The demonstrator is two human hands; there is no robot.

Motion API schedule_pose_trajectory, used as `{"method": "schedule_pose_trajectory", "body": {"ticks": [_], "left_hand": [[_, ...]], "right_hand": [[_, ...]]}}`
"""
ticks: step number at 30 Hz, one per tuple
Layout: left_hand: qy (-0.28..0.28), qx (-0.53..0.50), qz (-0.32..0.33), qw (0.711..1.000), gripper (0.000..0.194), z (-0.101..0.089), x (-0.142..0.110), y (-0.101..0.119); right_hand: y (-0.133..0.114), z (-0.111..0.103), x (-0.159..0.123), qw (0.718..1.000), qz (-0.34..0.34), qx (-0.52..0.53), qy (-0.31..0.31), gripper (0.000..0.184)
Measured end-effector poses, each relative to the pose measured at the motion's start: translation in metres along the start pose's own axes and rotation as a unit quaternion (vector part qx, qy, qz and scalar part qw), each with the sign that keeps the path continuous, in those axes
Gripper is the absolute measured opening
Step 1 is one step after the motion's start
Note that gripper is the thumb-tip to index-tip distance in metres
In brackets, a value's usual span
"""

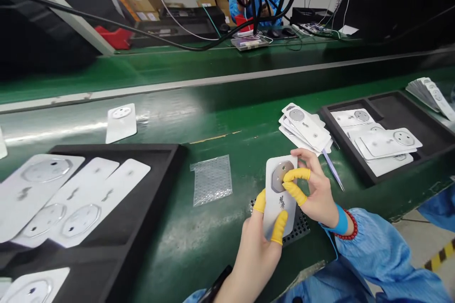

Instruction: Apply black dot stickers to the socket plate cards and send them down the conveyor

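Look at that: the left hand (254,258) pinches a white card (275,213) between the hands, and the right hand (316,194) sets yellow-cotted fingertips (295,176) on its round disc (277,177). It looks light and thin, likely flexible, so edges are the safest hold.

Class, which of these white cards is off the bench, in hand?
The card in the left hand, its disc touched by yellow-capped right fingers; all others lie in trays or on the bench.

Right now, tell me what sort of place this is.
Most likely a factory assembly line: a long green workbench, black trays of white cards, yellow finger cots, and a blue smock sleeve.
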State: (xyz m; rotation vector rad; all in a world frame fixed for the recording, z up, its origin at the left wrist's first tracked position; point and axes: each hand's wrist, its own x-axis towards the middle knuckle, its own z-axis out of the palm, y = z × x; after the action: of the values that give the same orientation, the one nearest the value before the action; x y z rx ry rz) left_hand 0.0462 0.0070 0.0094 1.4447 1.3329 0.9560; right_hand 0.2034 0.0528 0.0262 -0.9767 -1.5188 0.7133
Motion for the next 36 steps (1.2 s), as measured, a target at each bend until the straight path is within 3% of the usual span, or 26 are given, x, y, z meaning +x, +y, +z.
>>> {"method": "schedule_pose_trajectory", "body": {"ticks": [5, 10, 13, 16, 20, 23, 26, 28, 29, 32, 36], "left_hand": [[0.029, 0.068, 0.084, 0.994, 0.032, 0.003, -0.006, -0.008], [0.052, 0.139, 0.185, 0.972, 0.043, -0.002, -0.003, -0.001], [0.066, 0.173, 0.243, 0.952, 0.041, -0.005, 0.000, 0.003], [0.063, 0.174, 0.258, 0.948, 0.040, -0.005, -0.002, 0.003], [0.016, 0.149, 0.169, 0.974, 0.038, -0.002, -0.005, 0.001], [0.000, 0.074, 0.089, 0.993, 0.058, -0.012, 0.002, 0.003], [0.135, 0.035, 0.091, 0.986, 0.079, -0.038, 0.020, 0.001], [0.222, 0.078, 0.060, 0.970, 0.067, -0.058, 0.031, -0.004], [0.240, 0.106, 0.022, 0.965, 0.057, -0.065, 0.036, -0.008], [0.194, 0.168, -0.086, 0.963, 0.048, -0.073, 0.042, -0.019], [0.070, 0.180, -0.054, 0.980, 0.056, -0.059, 0.042, -0.017]], "right_hand": [[0.004, 0.000, 0.000, 0.998, 0.040, 0.031, -0.038, 0.004], [0.005, 0.002, 0.002, 0.991, 0.081, 0.093, -0.054, 0.009], [0.004, 0.002, 0.004, 0.970, 0.117, 0.209, -0.046, 0.027], [0.004, -0.001, 0.006, 0.941, 0.159, 0.281, -0.097, 0.044], [0.004, -0.002, 0.006, 0.939, 0.200, 0.250, -0.128, 0.045], [0.008, -0.004, 0.005, 0.957, 0.167, 0.197, -0.129, 0.050], [0.018, -0.013, 0.000, 0.988, 0.087, 0.004, -0.127, 0.066], [0.029, -0.021, -0.008, 0.970, 0.054, -0.169, -0.168, 0.066], [0.035, -0.024, -0.013, 0.952, 0.044, -0.228, -0.201, 0.061], [0.050, -0.027, -0.025, 0.921, 0.021, -0.278, -0.271, 0.040], [0.049, -0.028, -0.021, 0.922, 0.022, -0.245, -0.299, 0.032]]}}
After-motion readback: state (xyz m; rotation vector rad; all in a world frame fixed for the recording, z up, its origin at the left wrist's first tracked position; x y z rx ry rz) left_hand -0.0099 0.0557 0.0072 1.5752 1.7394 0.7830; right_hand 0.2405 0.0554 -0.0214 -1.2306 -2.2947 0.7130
